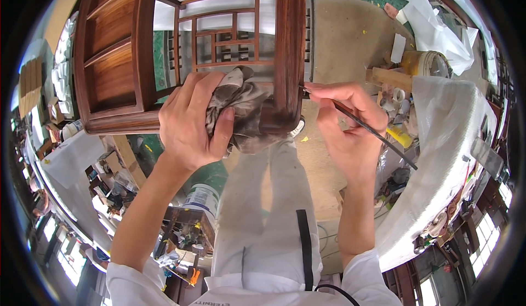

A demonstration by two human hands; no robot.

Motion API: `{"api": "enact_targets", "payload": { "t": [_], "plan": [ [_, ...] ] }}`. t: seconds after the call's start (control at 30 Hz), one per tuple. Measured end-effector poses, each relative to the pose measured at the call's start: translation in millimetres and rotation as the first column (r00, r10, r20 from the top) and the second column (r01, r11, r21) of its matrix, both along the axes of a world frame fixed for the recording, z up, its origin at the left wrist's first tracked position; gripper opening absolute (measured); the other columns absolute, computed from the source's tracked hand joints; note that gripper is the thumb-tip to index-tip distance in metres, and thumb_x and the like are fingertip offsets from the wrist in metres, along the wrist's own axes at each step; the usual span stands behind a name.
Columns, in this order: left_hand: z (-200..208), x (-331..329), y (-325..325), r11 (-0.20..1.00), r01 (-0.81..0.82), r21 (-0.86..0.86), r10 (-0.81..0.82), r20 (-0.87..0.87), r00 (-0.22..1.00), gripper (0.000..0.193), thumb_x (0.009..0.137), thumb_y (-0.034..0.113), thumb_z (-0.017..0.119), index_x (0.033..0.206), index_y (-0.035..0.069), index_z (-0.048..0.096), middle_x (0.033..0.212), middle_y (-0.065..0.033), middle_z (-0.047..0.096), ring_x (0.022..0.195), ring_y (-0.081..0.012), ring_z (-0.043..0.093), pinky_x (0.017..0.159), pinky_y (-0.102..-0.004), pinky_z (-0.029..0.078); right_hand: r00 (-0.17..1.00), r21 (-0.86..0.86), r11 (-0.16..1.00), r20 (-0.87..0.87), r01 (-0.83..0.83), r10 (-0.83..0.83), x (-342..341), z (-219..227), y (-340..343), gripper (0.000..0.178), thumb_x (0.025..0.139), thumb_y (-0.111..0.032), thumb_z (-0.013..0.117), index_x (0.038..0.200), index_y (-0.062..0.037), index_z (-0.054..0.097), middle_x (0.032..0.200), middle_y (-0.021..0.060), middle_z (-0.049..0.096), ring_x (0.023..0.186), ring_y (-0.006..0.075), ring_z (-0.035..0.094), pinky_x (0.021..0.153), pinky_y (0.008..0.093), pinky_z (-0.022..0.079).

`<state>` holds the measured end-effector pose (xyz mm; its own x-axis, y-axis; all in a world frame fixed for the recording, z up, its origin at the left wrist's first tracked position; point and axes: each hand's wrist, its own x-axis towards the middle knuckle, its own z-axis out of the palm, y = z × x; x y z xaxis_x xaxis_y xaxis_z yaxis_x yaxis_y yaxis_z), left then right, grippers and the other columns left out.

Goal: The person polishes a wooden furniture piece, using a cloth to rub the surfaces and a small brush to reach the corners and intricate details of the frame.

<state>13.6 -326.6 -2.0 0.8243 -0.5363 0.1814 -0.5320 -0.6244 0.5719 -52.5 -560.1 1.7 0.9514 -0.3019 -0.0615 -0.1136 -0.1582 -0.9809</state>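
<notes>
A dark reddish-brown wooden furniture frame (289, 43) with lattice work stands before me. My left hand (189, 119) grips a crumpled, stained grey rag (241, 111) against the frame's near edge, thumb on top. Between the fingers and thumb of my right hand (348, 117) is a thin dark stick-like tool (375, 133), pinched like a pen. Its tip points at the outer side of the frame's right post, close to or touching it; I cannot tell which. The rag hides part of the near rail.
At the lower left stands a white bucket (201, 199) beside a cluttered box (186, 232). A table draped in white wrap (438, 136) curves along the right. Behind it, a yellowish tub (424, 64) and a wood block (392, 78) sit near loose white sheeting (438, 29).
</notes>
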Motion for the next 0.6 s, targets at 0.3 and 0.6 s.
{"api": "enact_targets", "payload": {
  "t": [0.3, 0.6],
  "plan": [
    [-3.1, 0.6, -0.3, 1.0, -0.015, -0.023, 0.015, 0.035, 0.999, 0.044, 0.074, 0.018, 0.062, 0.114, 0.001, 0.058, 0.099, -0.0177, 0.062, 0.076, -0.0376, 0.06, 0.068, -0.0415, 0.05, 1.0, -0.012, 1.0, 0.006, -0.019, 0.02, 0.8, 1.2, -1.2, 0.018, 0.078, 0.01, 0.063, 0.093, 0.0018, 0.068, 0.092, 0.0083, 0.073, 0.086, 0.0121, 0.071, 0.079, 0.0235, 0.055],
    [-3.9, 0.4, 0.8, 1.0, -0.016, -0.021, 0.017, 0.035, 0.999, 0.044, 0.074, 0.019, 0.062, 0.115, 0.002, 0.058, 0.1, -0.0178, 0.062, 0.076, -0.0378, 0.06, 0.069, -0.0416, 0.05, 0.999, -0.008, 0.999, -0.002, -0.033, 0.033, -1.0, 0.4, -1.5, 0.017, 0.078, 0.011, 0.062, 0.092, 0.0019, 0.067, 0.093, 0.0096, 0.073, 0.089, 0.0143, 0.072, 0.081, 0.0251, 0.056]
  ]
}}
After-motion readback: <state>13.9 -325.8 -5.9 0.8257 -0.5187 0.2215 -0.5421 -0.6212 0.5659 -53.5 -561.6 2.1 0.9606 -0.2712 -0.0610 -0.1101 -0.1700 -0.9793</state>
